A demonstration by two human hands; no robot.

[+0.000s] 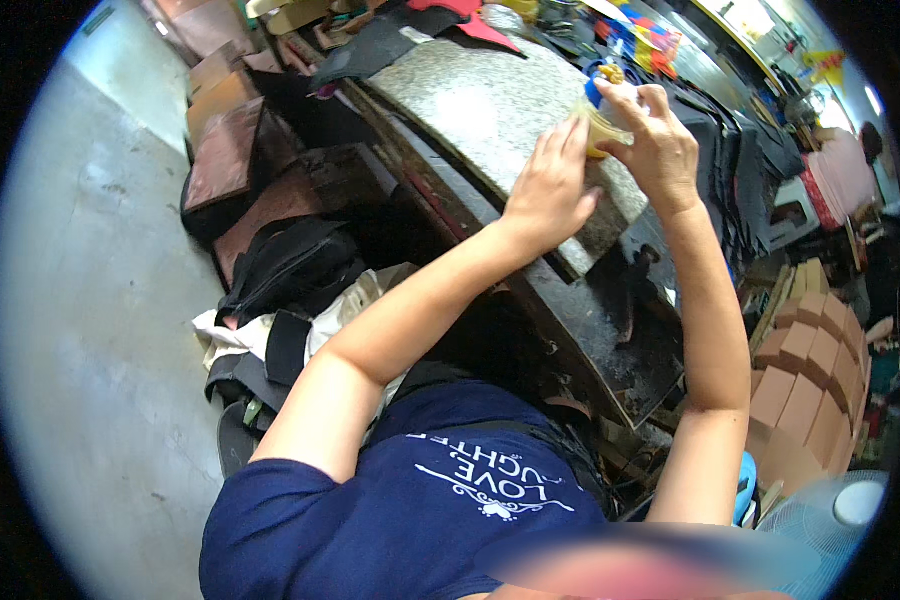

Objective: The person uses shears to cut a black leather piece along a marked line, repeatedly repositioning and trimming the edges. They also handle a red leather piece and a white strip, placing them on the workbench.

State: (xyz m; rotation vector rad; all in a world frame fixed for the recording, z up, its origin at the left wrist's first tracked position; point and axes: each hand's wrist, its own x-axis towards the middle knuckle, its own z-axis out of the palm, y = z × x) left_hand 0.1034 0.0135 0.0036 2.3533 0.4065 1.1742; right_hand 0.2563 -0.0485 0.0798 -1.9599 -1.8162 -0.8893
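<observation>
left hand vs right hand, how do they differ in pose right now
The left hand has nearly straight fingers lying close together; the right hand has its fingers bent and arched. The right hand appears to grip the yellowish container between thumb and fingers, while the left hand lies flat alongside it, contact unclear. Both are bare and above the mottled slab.

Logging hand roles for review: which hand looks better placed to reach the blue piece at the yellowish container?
Probably the right hand: it reaches up beside the blue piece, while the left hand sits lower, at the left of the yellowish container.
</observation>
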